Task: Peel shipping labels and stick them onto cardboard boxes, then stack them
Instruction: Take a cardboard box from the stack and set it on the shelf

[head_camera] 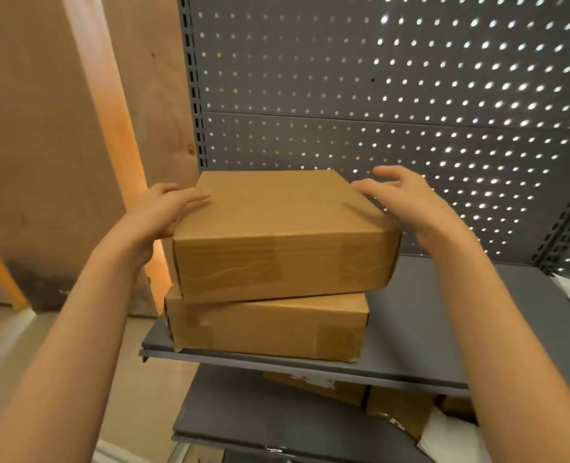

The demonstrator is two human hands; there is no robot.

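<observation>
Grey pegboard (393, 95) is backing a grey metal shelf (417, 329) in front of you, with a plywood wall (36, 128) running off to the left. Two cardboard boxes are sitting at the shelf's left end: the top box (276, 235) is resting on the bottom box (266, 325), twisted slightly out of line so its right front corner is overhanging. No shipping label is showing on any face you are seeing; whether one is on a hidden side, you cannot tell. Judging by the look, the top box is going to handle as stiff, dry and fairly light, with clear tape on the front making that face a little slicker, so you are best taking it by the two side walls, palms flat and low, rather than by the lid edge, which may flex. Your left hand (163, 212) is lying against the box's left side, fingers (190, 198) relaxed and nearly straight, reaching onto the top edge, not curling round anything. Your right hand (410, 202) is hovering at the far right corner, fingers (370, 188) spread wide; they are looking just beside the cardboard, and actual contact is hard to confirm. More boxes and white paper are lying on the lower shelf (243, 412).
</observation>
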